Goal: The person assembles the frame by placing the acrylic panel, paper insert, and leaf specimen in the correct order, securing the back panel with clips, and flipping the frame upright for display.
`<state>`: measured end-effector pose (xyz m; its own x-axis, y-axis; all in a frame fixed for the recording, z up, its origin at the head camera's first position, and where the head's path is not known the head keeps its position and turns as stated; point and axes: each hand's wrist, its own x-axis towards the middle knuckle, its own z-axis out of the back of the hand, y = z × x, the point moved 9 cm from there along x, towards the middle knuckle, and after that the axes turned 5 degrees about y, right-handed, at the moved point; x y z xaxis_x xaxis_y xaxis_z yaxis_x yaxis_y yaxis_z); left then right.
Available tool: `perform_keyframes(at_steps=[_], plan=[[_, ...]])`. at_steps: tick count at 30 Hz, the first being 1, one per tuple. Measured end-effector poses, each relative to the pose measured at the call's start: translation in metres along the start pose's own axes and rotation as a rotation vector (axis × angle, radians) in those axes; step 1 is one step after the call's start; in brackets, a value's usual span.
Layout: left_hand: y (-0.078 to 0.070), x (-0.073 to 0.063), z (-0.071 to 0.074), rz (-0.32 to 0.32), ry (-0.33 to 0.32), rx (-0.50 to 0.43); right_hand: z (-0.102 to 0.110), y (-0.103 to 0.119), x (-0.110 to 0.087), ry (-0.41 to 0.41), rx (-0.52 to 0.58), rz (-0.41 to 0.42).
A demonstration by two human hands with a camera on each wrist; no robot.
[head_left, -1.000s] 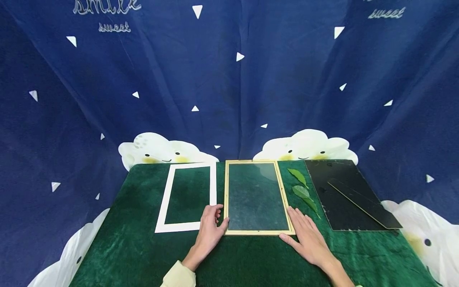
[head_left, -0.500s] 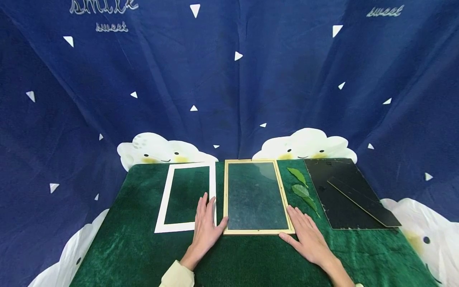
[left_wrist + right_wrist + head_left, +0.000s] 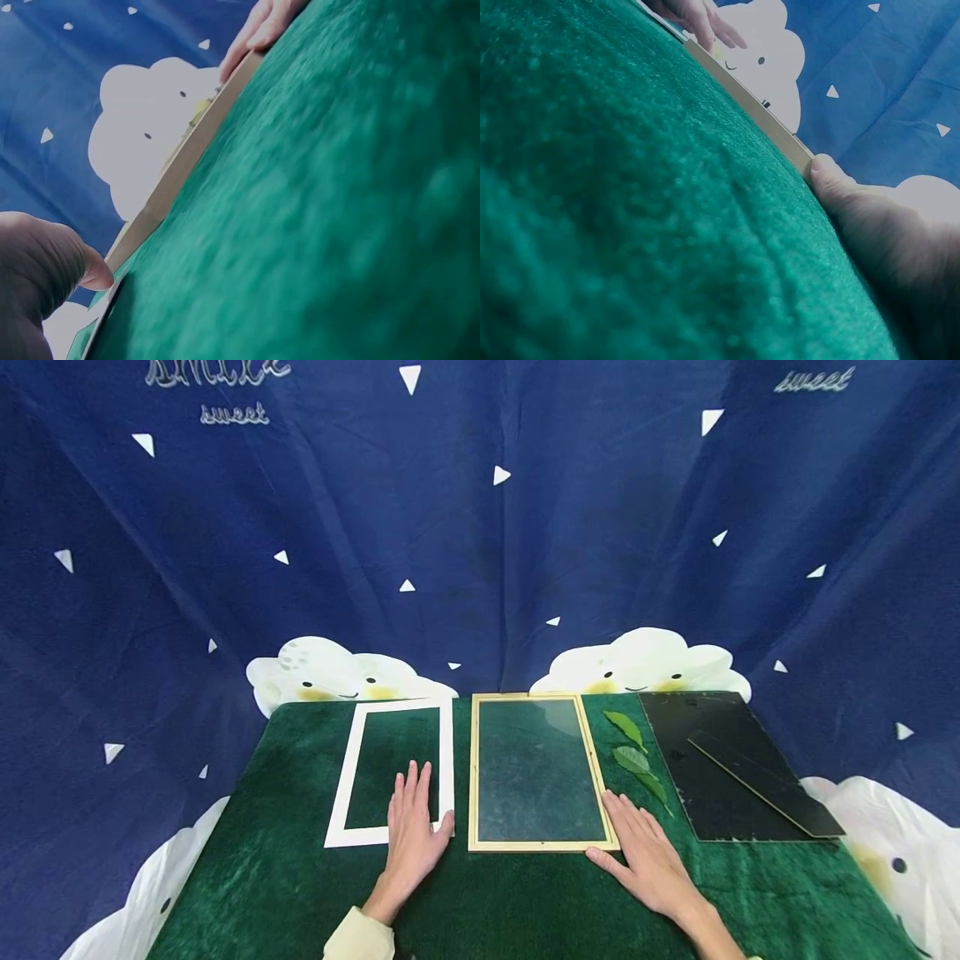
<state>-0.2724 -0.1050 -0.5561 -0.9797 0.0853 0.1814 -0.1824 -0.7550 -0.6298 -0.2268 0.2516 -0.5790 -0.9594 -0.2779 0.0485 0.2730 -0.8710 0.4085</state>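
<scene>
A light wooden picture frame (image 3: 474, 777) with a clear pane lies flat in the middle of the table. To its left is a white rectangular mat (image 3: 345, 793) with a cut-out window. My left hand (image 3: 411, 839), fingers straight, is over the mat's lower right corner; in the left wrist view its thumb (image 3: 94, 270) is at the mat's edge. At the frame's lower right corner rests my right hand (image 3: 647, 864) with straight fingers along the side. Its thumb (image 3: 825, 169) touches the wooden edge in the right wrist view.
Green leaves (image 3: 632, 760) lie right of the frame. Beyond them is a black backing board (image 3: 720, 760) with a stand leg (image 3: 757, 785). Green plush cloth (image 3: 525, 910) covers the table. A blue curtain (image 3: 480, 527) with clouds hangs behind.
My left hand has left the frame's lower left edge and moved left onto the mat, its curled fingers straightening. The right hand stays at the frame's corner.
</scene>
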Motion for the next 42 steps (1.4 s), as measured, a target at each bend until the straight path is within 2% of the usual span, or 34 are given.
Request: perform_keyframes(at_steps=[11, 18, 31, 42], plan=[[0.027, 0.005, 0.023, 0.063, -0.011, 0.01, -0.002, -0.002, 0.003, 0.007, -0.005, -0.009], [0.044, 0.005, 0.039, 0.094, -0.041, 0.024, -0.002, -0.003, 0.003, 0.006, -0.004, -0.009], [0.088, 0.003, 0.068, 0.259, -0.049, 0.027, -0.002, -0.003, 0.002, 0.0, -0.006, -0.01], [0.109, -0.002, 0.075, 0.377, -0.034, 0.036, -0.002, -0.004, 0.0, 0.008, -0.011, -0.012]])
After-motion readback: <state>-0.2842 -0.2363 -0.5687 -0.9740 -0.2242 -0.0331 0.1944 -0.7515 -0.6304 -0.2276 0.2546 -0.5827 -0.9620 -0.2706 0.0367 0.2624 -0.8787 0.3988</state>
